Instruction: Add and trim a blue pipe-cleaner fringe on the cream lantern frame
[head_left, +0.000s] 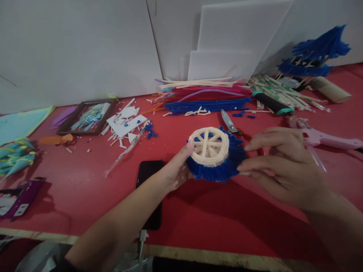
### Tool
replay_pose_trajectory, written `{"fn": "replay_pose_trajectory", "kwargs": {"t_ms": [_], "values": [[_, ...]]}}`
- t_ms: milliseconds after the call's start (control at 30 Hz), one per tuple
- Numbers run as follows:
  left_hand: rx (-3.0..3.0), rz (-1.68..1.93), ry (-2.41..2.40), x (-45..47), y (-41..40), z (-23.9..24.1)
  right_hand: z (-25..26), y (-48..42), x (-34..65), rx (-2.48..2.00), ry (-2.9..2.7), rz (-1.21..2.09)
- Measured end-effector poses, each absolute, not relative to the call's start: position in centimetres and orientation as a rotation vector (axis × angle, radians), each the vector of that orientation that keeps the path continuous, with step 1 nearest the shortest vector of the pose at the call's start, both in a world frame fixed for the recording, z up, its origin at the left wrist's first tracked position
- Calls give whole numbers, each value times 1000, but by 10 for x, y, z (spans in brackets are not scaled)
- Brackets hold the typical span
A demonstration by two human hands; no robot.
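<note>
Table first: a red tabletop (90,189) fills the middle of the frame, running back to a pale wall (85,45), with white sheets (227,34) leaning at upper centre. And here, just right of centre, is the cream spoked wheel (206,143) with its blue fringe (215,173), raised over the red! My left hand (180,166) has it, thumb pressed on the rim's left side, other fingers tucked beneath, closed around that edge. My right hand (286,166) comes in from the right, fingers curled, fingertips up against the fringe's right edge; whether they pinch any strands I cannot tell. Now the edges: the pale front edge (227,253) crosses the bottom of the frame, my left forearm passing over it. A black phone (149,170) lies under that forearm, left of the wheel, and its white cable (143,237) drops past the edge. Behind the wheel, close by, sits a silver blade (229,122), and beyond it coloured stems (207,105) stacked along the wall. Off to the right, a pink glue gun (331,139) lies just past my knuckles, tightest on that side. To the left, white scraps (127,126) and a dark frame (82,133) hold the upper part. Best room for moving? Lower centre to lower right, a broad stretch of shadowed red between the phone and my right forearm.
</note>
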State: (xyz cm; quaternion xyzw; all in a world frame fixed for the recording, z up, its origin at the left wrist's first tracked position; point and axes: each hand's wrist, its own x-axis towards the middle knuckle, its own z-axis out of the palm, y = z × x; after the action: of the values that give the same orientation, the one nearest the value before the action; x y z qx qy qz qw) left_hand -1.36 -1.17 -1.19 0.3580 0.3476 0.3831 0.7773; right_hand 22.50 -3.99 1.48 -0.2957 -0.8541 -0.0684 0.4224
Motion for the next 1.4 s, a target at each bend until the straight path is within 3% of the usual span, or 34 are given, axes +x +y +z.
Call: {"fn": "replay_pose_trajectory", "kwargs": {"t_ms": [933, 1400], "values": [[765, 621, 683, -16, -15, -5, 6, -50, 212, -684, -2080, -265], [810, 633, 748, -13, -17, -4, 8, -52, 211, -776, -2123, -154]]}}
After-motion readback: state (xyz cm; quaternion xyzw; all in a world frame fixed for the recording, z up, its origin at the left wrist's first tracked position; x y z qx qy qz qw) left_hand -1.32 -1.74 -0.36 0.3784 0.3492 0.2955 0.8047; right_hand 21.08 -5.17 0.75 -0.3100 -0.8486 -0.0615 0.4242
